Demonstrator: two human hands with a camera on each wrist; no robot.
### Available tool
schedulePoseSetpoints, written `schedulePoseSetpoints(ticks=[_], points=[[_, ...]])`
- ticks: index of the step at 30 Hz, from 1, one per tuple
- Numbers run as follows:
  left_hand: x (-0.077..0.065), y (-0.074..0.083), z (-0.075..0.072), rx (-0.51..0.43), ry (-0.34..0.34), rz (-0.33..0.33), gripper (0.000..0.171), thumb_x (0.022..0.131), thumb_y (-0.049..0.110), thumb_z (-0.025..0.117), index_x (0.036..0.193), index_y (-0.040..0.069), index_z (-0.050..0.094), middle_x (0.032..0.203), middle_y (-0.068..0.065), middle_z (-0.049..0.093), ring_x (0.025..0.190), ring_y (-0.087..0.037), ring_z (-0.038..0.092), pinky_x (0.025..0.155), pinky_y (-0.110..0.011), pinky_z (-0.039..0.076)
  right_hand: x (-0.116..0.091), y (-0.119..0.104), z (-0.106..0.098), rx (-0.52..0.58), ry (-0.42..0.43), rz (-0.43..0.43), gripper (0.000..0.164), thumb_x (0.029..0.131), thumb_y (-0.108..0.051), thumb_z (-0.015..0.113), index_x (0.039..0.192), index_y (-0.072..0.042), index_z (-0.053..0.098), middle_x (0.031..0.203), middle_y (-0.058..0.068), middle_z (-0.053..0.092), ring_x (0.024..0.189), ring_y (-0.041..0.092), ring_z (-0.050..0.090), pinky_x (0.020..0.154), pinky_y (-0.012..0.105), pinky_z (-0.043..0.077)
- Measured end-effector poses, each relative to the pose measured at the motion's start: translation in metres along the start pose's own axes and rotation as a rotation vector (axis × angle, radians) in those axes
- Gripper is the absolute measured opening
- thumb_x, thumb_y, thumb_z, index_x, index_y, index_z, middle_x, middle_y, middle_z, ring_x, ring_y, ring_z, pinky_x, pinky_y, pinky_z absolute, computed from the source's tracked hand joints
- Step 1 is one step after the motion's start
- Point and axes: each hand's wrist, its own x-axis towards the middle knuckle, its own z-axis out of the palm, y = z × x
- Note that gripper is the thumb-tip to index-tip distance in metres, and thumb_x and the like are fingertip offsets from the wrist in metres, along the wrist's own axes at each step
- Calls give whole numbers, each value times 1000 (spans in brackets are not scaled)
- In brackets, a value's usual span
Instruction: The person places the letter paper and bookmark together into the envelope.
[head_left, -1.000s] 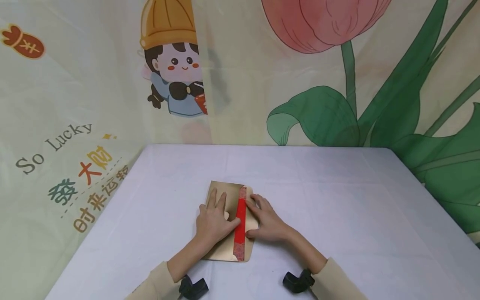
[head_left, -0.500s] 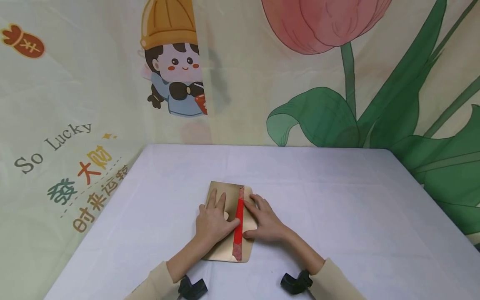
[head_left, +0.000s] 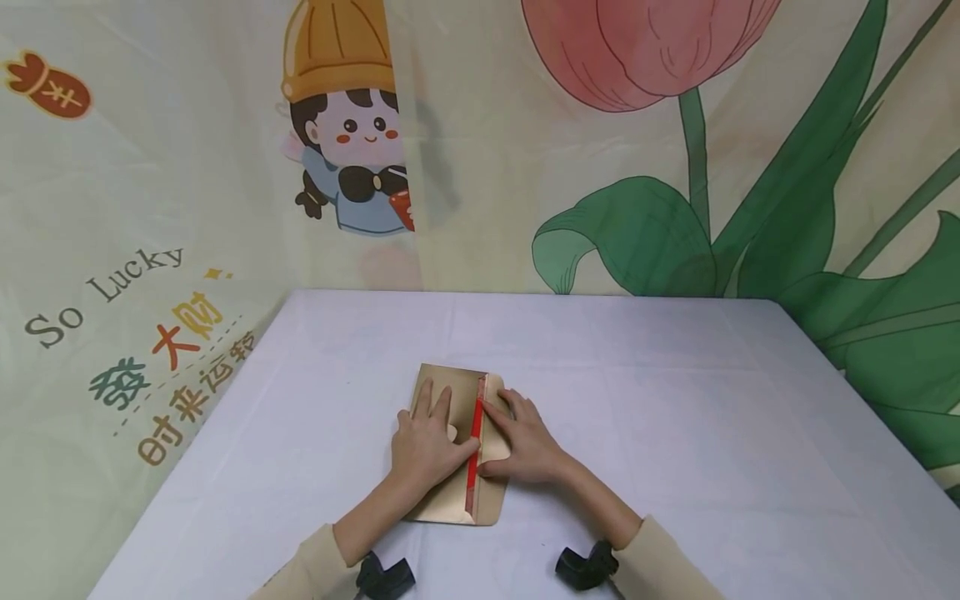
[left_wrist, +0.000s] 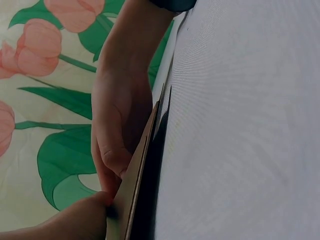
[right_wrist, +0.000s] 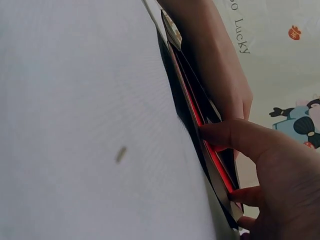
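Note:
A gold paper envelope (head_left: pixel 447 508) lies on the table, a narrow red strip (head_left: pixel 471 485) running lengthwise along it. Right of the strip is a paler flap (head_left: pixel 491 504) with rounded corners. My left hand (head_left: pixel 426 446) presses flat on the gold part, fingers spread and thumb reaching the red strip. My right hand (head_left: pixel 532 442) rests thumb and forefinger on the flap, tips right at the strip. In the right wrist view, the right thumb (right_wrist: pixel 235 135) and fingertips touch the envelope's layered edge, red showing between layers. In the left wrist view, the envelope's edge (left_wrist: pixel 135 190) stands slightly raised beside the right hand.
A white cloth covers the table (head_left: pixel 675 400). Behind it hangs a printed curtain (head_left: pixel 480 167) with a tulip and a cartoon figure. Black wrist mounts (head_left: pixel 386 575) sit at both cuffs.
My right hand has moved slightly left with the flap, and the red strip has narrowed as the flap covers more of it. My left hand has stayed in place.

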Motion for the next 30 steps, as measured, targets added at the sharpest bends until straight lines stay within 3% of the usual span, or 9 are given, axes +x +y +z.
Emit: schedulePoseSetpoints(ticks=[10, 17, 30], points=[[0, -2, 1, 9, 13, 19, 83, 65, 56, 61, 133, 9, 50, 143, -18, 34, 73, -38, 49, 48, -35, 42, 1, -1, 2, 11, 27, 0, 85, 68, -39, 70, 140, -6, 39, 144, 21, 25, 133, 38, 17, 105, 53, 14], [1, -3, 2, 11, 1, 11, 84, 65, 57, 59, 135, 11, 48, 145, -16, 31, 76, -39, 49, 50, -35, 43, 4, -4, 5, -46, 57, 16, 84, 67, -43, 69, 140, -9, 42, 143, 21, 27, 132, 37, 21, 105, 52, 15], [1, -1, 1, 14, -15, 5, 88, 63, 57, 60, 136, 10, 46, 146, -17, 29, 77, -40, 49, 49, -35, 42, 6, -5, 9, -89, 62, 32, 84, 68, -50, 68, 139, -11, 44, 144, 22, 25, 135, 36, 17, 106, 54, 9]])
